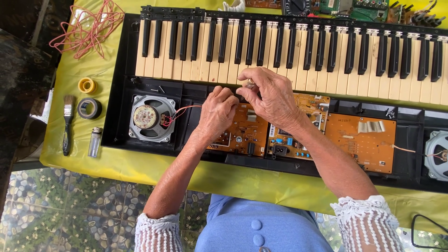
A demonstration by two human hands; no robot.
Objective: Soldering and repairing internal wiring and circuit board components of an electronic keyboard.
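An opened electronic keyboard [121, 93] lies on a yellow-covered table, its keys at the far side and its orange circuit boards [361, 140] exposed near me. My left hand [217, 111] and my right hand [268, 95] meet over the middle board [242, 133], just below the keys. The fingertips of both pinch a small part between them; what it is cannot be made out. A round speaker [148, 117] with red wires sits left of my left hand.
On the yellow cloth [140, 165] at the left lie a paintbrush [68, 123], a lighter [95, 141], a black tape roll [89, 108], a yellow tape roll [87, 85] and a tangle of pink wire [88, 28]. Another speaker [437, 154] sits at the right edge. Loose circuit boards lie beyond the keys.
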